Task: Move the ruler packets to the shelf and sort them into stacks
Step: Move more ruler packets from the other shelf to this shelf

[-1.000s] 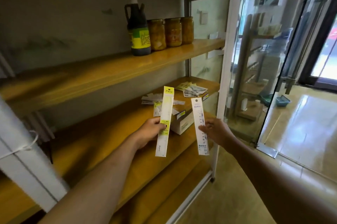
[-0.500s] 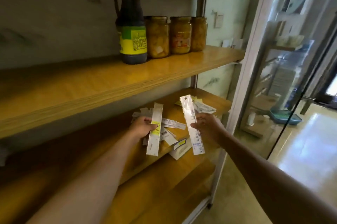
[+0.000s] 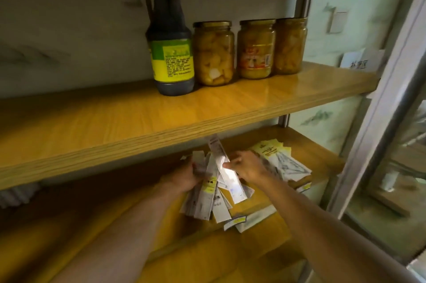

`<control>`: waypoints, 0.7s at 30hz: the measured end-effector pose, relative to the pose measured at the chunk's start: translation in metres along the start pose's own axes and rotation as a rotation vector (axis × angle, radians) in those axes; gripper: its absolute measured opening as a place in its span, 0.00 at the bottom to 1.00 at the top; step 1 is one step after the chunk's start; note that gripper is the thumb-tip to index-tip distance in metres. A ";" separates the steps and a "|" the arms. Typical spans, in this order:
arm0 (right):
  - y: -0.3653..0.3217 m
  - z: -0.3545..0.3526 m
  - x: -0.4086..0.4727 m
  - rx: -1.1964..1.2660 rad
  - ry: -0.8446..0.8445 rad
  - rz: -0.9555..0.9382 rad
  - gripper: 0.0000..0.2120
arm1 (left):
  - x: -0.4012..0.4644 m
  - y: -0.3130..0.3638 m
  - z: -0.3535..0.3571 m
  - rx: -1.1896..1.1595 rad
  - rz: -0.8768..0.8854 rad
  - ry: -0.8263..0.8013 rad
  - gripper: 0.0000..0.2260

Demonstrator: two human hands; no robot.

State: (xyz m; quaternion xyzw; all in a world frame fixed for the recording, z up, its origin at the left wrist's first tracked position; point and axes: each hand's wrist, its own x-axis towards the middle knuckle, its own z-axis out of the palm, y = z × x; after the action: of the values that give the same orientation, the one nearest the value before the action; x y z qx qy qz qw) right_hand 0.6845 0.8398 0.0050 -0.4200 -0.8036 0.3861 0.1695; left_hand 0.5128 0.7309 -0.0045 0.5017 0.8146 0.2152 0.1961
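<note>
Left hand (image 3: 184,179) grips a long flat packet (image 3: 205,192), white with a yellow label, over the lower shelf (image 3: 306,144). Right hand (image 3: 247,168) pinches a glossy white packet (image 3: 227,173), tilted, top end just under the upper shelf (image 3: 161,121) edge. Both hover above a loose pile (image 3: 221,209) of packets; a second stack (image 3: 281,163) lies to the right, near the shelf's right edge. Smooth wood boards. Dark bottle (image 3: 169,40) and three glass jars (image 3: 249,50) stand above.

Bottle (image 3: 169,50), jars (image 3: 255,48), packets (image 3: 208,188): print blurred, nothing legible
</note>
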 end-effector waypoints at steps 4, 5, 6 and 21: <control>0.000 0.012 0.031 -0.130 -0.097 -0.079 0.18 | -0.005 -0.019 -0.018 0.092 -0.124 0.104 0.12; 0.000 0.014 0.035 -0.149 -0.118 -0.083 0.17 | -0.010 -0.026 -0.022 0.118 -0.162 0.127 0.12; 0.000 0.017 0.040 -0.180 -0.135 -0.106 0.17 | -0.015 -0.034 -0.025 0.122 -0.192 0.138 0.11; -0.090 0.090 -0.005 -0.364 -0.404 -0.637 0.20 | -0.212 -0.094 -0.077 0.373 -0.478 0.243 0.16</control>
State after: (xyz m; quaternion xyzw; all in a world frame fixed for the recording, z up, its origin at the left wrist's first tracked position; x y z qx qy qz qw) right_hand 0.5850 0.7619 0.0159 -0.0893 -0.9656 0.2406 0.0425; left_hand 0.4917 0.4902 0.0296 0.2942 0.9521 0.0685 0.0473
